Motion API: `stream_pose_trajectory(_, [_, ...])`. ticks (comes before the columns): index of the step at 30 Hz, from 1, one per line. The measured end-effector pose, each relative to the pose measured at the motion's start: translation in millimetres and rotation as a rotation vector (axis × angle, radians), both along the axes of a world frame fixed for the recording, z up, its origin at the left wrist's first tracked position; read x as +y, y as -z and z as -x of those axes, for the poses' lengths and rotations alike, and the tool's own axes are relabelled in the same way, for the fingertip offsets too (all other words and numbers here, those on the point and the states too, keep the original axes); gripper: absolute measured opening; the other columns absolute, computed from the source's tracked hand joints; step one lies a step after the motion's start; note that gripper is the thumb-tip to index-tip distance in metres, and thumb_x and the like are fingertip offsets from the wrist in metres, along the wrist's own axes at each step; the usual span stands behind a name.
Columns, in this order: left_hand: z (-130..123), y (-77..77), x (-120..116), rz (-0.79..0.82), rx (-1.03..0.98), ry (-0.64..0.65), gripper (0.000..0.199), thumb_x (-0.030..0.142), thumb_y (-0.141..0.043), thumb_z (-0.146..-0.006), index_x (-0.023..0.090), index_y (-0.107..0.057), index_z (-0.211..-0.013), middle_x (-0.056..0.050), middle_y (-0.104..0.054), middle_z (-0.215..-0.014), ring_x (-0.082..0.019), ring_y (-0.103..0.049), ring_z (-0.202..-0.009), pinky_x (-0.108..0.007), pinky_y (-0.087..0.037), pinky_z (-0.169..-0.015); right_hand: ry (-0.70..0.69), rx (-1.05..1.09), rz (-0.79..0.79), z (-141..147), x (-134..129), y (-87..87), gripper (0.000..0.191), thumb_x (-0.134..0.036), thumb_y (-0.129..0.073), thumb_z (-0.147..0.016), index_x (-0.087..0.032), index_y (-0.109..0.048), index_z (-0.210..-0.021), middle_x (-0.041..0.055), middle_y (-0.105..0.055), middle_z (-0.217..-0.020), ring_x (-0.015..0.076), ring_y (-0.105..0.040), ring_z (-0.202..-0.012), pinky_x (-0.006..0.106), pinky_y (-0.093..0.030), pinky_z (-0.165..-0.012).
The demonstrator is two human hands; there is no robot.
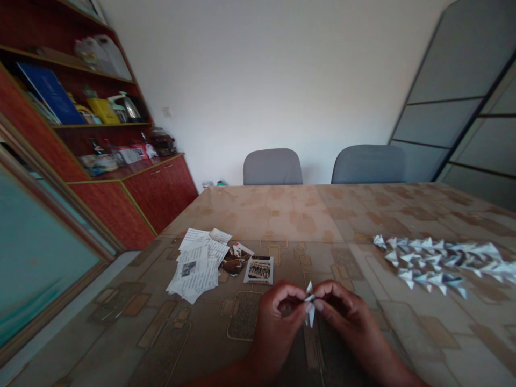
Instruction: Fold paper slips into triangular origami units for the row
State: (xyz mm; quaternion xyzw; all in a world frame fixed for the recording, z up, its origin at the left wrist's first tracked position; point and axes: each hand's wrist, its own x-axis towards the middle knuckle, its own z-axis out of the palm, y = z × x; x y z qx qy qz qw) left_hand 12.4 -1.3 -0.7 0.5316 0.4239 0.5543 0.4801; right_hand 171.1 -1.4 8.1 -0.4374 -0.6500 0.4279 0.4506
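A small folded paper piece with pointed tips is pinched between my two hands above the near part of the table. My left hand grips it from the left with thumb and forefinger. From the other side, my right hand pinches it the same way. Left of my hands lies a loose pile of printed paper pieces. Beside the pile are a brown picture scrap and a small paper with a group photo. Rows of similar folded paper pieces stand at the right.
The table wears a brown patterned cover. Two grey chairs, a left one and a right one, stand behind its far edge. A red-brown cabinet with filled shelves is at the left, and grey panelled doors are at the right.
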Motion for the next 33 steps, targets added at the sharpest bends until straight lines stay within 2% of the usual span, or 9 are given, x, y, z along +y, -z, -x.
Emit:
stream_pose_trajectory(5, [-0.9,-0.2,1.7,0.094,-0.081,0.017,0.010,0.019,-0.071,-0.065,0.015,-0.062,-0.067,0.000,-0.061,-0.066,-0.015,-0.058,-0.064,-0.023,-0.046,-0.062,0.026,-0.007,-0.020,3.3,-2.0,0.4,0.012,-0.032,-0.060,-0.086,-0.021,-0.063,-0.083,0.0012,-0.067,-0.076,0.0180,-0.064,-0.073,0.026,-0.050,-0.068])
stream_pose_trajectory(17, [0.4,-0.2,4.2,0.148,-0.114,0.040,0.017,0.026,-0.074,-0.064,0.015,-0.061,-0.066,0.000,-0.059,-0.064,-0.014,-0.056,-0.063,-0.023,-0.045,-0.062,0.036,0.002,-0.006,4.1,-3.5,-2.0,0.018,-0.033,-0.058,-0.087,-0.020,-0.064,-0.077,0.0004,-0.064,-0.073,0.0172,-0.061,-0.071,0.025,-0.048,-0.067])
stream_pose_trajectory(24, [-0.5,-4.3,5.1,0.163,-0.130,0.024,0.025,0.032,-0.078,-0.061,0.016,-0.059,-0.066,0.001,-0.058,-0.063,-0.014,-0.056,-0.062,-0.023,-0.045,-0.061,0.048,0.070,0.076,5.7,-1.3,4.5,0.022,-0.041,-0.064,-0.082,-0.020,-0.063,-0.075,0.0012,-0.063,-0.071,0.0180,-0.061,-0.069,0.027,-0.048,-0.065])
stream_pose_trajectory(28, [-1.0,-4.0,4.6,0.137,-0.144,0.031,0.023,0.029,-0.076,-0.062,0.016,-0.057,-0.066,0.001,-0.056,-0.063,-0.013,-0.054,-0.061,-0.022,-0.045,-0.061,0.069,0.207,0.073,9.3,-0.2,5.3,0.027,-0.045,-0.070,-0.077,-0.020,-0.060,-0.078,-0.0002,-0.060,-0.070,0.0168,-0.059,-0.068,0.026,-0.049,-0.064])
stream_pose_trajectory(33, [-1.8,-0.2,5.3,0.146,-0.164,0.063,0.023,0.029,-0.075,-0.064,0.016,-0.060,-0.074,0.000,-0.060,-0.071,-0.015,-0.057,-0.068,-0.024,-0.046,-0.066,0.055,0.254,0.078,8.6,2.0,5.0,0.028,-0.044,-0.071,-0.076,-0.021,-0.057,-0.078,0.0002,-0.059,-0.071,0.0171,-0.059,-0.069,0.028,-0.050,-0.065])
